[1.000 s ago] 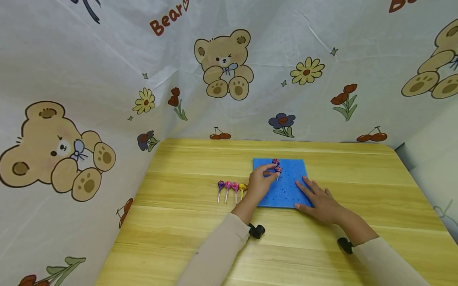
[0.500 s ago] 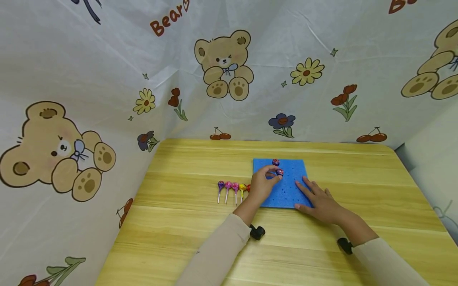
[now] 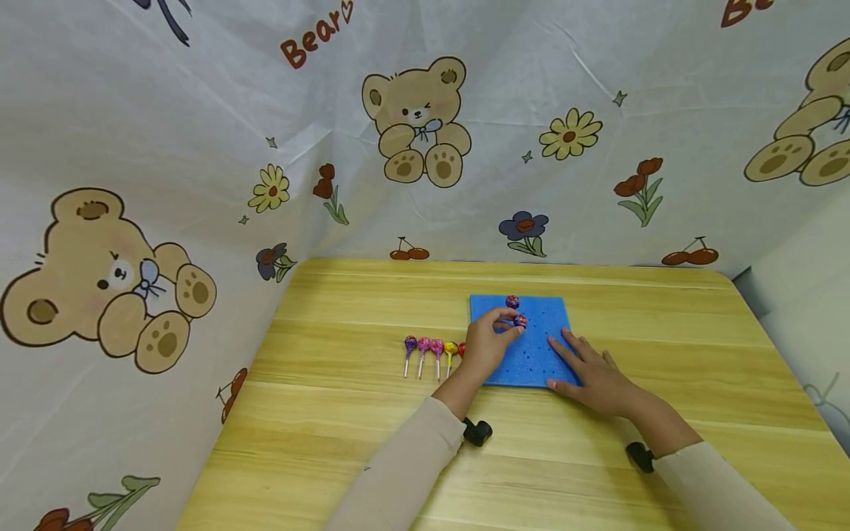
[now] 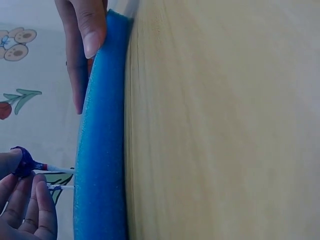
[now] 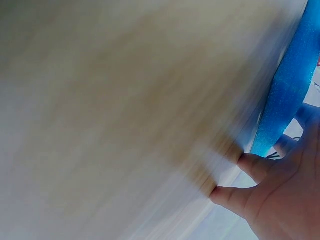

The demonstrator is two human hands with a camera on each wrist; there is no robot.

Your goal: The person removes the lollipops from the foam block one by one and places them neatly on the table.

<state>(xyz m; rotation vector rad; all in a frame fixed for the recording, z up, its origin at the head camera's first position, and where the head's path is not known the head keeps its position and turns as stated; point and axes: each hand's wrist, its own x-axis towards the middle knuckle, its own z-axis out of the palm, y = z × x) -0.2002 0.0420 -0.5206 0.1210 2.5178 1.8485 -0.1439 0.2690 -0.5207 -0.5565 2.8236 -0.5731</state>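
Observation:
My left hand (image 3: 488,345) pinches the wrapped head of a dark purple-red lollipop (image 3: 521,321) over a blue foam board (image 3: 539,352) with small holes. In the left wrist view the stick of this lollipop (image 4: 28,163) points at the foam's top face, its tip meeting the surface; how deep it goes I cannot tell. Another lollipop (image 3: 512,301) of like colour stands in the board just behind. My right hand (image 3: 598,377) rests on the board's right edge, fingers spread. In the right wrist view, two fingertips of the right hand (image 5: 287,195) reach the table beside the foam.
Left of the board, several lollipops lie in a row on the wooden table (image 3: 345,442): a purple one (image 3: 410,344), pink ones (image 3: 423,344), a yellow one (image 3: 450,347) and a red one (image 3: 462,349) partly behind the left hand. A bear-print cloth (image 3: 299,110) hangs behind.
Over the last second my left hand has shifted slightly right and toward me with the pinched lollipop, uncovering the red lollipop. My right hand has stayed on the board.

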